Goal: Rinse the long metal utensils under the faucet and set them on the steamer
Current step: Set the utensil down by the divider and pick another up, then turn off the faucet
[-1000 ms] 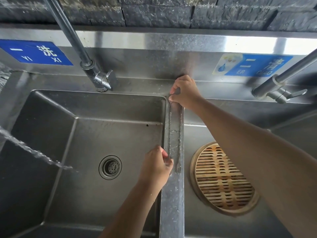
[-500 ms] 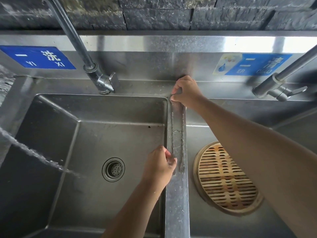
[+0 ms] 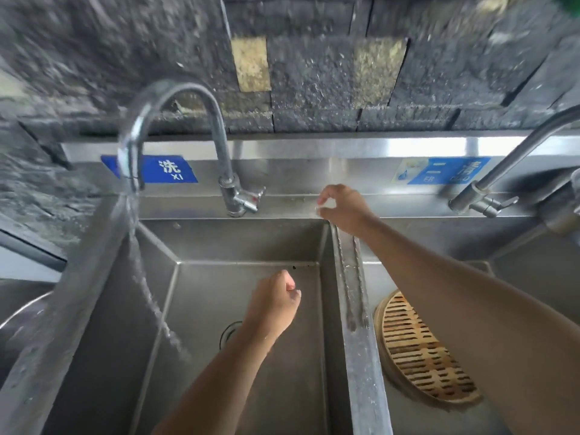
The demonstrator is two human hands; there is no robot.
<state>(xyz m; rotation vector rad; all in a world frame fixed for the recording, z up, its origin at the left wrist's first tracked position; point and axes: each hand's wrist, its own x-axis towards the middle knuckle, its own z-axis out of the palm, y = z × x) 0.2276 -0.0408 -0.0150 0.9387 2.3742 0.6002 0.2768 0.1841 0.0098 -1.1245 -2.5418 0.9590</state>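
Head view: right hand [image 3: 343, 208] pinches the long metal utensils [image 3: 354, 287] lying on the steel sink divider [image 3: 364, 372]; left hand [image 3: 276, 304] is loosely fisted, empty. Wet, thinly gripped, they could slip off the divider.

blue sign [image 3: 171, 171] on backsplash; dark stone wall [image 3: 314, 73], somewhat blurred.

Two blue signs on the steel backsplash

The left blue sign [image 3: 163, 173], at about 10 o'clock from the middle of the view, shows a white character 洗 with "XI" beneath it; its left part is hidden behind the faucet spout [image 3: 131, 152]. The right blue sign [image 3: 445, 171], at about 2 o'clock, shows 二 over "ER" and a second character, seemingly 清, whose small letters below are too blurred to read
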